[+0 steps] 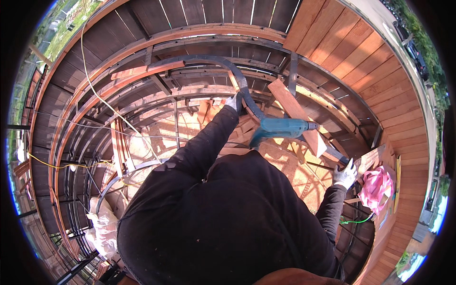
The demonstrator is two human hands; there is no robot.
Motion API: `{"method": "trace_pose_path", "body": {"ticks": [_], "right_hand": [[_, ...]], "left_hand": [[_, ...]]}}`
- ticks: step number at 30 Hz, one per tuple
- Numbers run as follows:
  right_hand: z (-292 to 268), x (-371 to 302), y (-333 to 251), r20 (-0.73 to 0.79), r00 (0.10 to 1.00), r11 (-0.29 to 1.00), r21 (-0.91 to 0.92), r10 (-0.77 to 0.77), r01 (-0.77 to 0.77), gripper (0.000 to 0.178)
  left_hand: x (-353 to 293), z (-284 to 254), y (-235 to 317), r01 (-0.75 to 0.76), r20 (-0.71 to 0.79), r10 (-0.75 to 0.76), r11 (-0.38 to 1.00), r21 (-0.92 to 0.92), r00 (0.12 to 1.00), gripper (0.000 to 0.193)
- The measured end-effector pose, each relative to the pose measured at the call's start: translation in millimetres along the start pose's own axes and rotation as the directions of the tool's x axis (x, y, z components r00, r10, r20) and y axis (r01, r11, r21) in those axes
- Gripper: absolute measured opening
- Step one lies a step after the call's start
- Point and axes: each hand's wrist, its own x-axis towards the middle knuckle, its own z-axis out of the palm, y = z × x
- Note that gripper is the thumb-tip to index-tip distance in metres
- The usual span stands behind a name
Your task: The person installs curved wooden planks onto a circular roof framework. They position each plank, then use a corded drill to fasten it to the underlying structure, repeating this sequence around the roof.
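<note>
My left hand (231, 101), in a white glove, is closed round a dark curved metal bar (243, 85) near the middle of the view. My right hand (345, 175), also gloved, is closed at the dark end of a bar on the right; whether it is the same bar is hidden. Between my hands lies a teal power drill (284, 127), its chuck toward the right and its handle toward me; neither hand touches it. A reddish wooden board (289, 102) slants behind the drill and passes under its chuck end.
Curved metal rails and dark boards (204, 13) ring me. Reddish wooden planking (365, 61) covers the right side. A pink plastic bag (376, 189) sits beside my right hand, and a white sack (103, 228) lies at lower left. A pale cable (102, 99) crosses the left.
</note>
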Motion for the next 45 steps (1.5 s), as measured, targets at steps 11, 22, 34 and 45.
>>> {"method": "trace_pose_path", "body": {"ticks": [11, 22, 34, 45], "right_hand": [[-1.8, -10.1, -7.1, -0.108, 0.987, 0.993, -0.012, 0.117, -0.119, 0.090], [17.6, 7.2, 29.6, -0.262, 0.902, 0.907, 0.343, 0.343, -0.245, 0.062], [-179.4, -62.3, -125.2, -0.584, 0.676, 0.359, 0.811, 0.450, 0.461, 0.041], [-243.9, -47.3, -316.6, -0.690, 0.723, 0.079, 0.723, 0.038, 0.686, 0.050]], "left_hand": [[-49.4, -10.3, 59.2, -0.066, -0.008, 0.066, 0.997, 0.034, 0.998, 0.035], [-123.0, -15.6, 170.4, -0.324, 0.171, 0.335, 0.942, -0.090, 0.927, 0.022], [-60.3, 21.4, 339.9, -0.672, 0.347, 0.581, 0.567, 0.476, 0.736, 0.021], [40.6, 147.1, 487.1, -0.249, 0.582, 0.594, -0.549, 0.798, 0.556, 0.035]]}}
